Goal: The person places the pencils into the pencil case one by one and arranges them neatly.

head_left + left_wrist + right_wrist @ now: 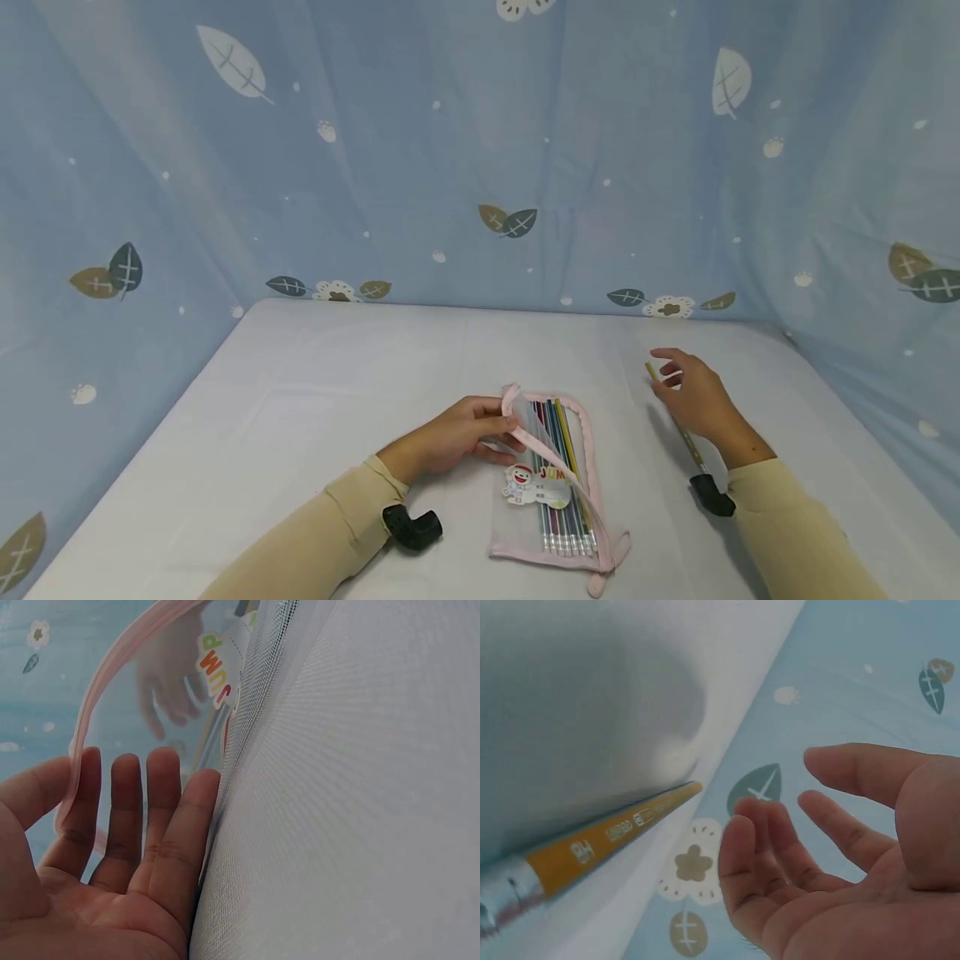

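A clear mesh pencil pouch (517, 521) with pink trim and a "JUMP" label (536, 487) lies at the table's middle front. Several pencils (567, 529) show inside it, one of them yellow, their metal-banded ends toward me. My left hand (468, 429) pinches the pink edge (94, 694) at the pouch's far left between thumb and index finger and lifts it. The other left fingers extend along the mesh. To the right, my right hand (693, 400) has its thumb and fingers apart. Beside that hand is a yellow pencil (592, 851) marked HB, outside the grasp, with its metal band toward me.
A white cloth (337, 367) covers the table. Blue leaf-print curtains (420, 167) hang behind it and at both sides. Black wrist camera mounts (412, 529) stick out from both sleeves, low over the cloth.
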Tool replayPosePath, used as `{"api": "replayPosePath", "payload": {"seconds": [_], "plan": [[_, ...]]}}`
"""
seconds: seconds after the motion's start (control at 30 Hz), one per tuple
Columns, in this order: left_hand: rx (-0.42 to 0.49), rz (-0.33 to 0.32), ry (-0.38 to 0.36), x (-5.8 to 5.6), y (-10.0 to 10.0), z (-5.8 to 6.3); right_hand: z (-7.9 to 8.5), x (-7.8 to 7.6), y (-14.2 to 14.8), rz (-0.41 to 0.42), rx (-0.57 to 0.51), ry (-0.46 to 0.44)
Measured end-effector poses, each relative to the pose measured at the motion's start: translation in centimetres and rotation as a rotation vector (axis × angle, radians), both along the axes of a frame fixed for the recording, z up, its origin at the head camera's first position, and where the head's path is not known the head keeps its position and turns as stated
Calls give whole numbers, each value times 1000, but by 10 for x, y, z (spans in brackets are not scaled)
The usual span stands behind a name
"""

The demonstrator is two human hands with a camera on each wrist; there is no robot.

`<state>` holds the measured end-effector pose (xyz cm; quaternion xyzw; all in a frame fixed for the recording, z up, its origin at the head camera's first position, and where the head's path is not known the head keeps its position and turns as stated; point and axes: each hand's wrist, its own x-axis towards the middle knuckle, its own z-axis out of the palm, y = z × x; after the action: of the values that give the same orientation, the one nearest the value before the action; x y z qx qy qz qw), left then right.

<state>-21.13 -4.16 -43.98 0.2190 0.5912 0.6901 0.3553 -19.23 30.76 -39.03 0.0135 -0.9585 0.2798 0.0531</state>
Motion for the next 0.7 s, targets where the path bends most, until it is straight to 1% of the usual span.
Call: {"api": "replayPosePath", "payload": {"seconds": [0.2, 0.27, 0.5, 0.7], "plan": [[0, 6, -15, -1, 0, -1, -3, -3, 6, 20, 8, -82], [-2, 8, -14, 0, 0, 0, -3, -4, 8, 25, 19, -98], [0, -1, -13, -1, -1, -1, -7, -6, 17, 11, 60, -163], [-3, 3, -8, 0, -1, 1, -8, -8, 19, 2, 56, -218]]}}
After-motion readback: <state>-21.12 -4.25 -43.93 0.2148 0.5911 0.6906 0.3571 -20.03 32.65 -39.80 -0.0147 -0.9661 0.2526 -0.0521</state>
